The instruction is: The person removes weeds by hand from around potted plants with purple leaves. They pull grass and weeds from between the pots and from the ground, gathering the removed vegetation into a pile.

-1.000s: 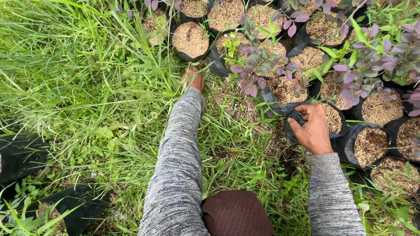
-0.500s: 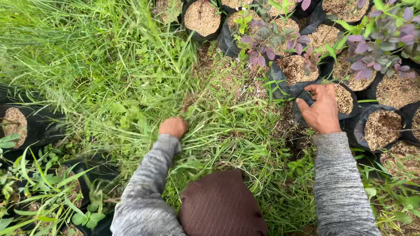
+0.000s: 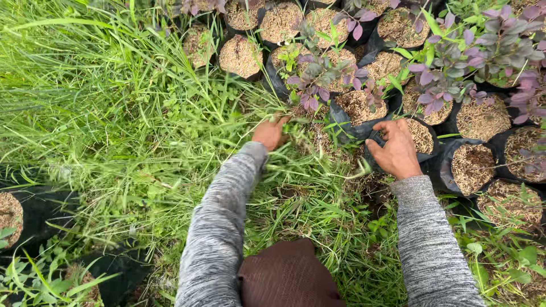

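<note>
Left hand (image 3: 271,133) now forward in grass (image 3: 142,125), right hand (image 3: 398,150) unmoved on pot (image 3: 424,136)

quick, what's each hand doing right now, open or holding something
Left hand: closed on a tuft of grass.
Right hand: fingers curled over the rim of a black nursery bag, gripping it.
</note>
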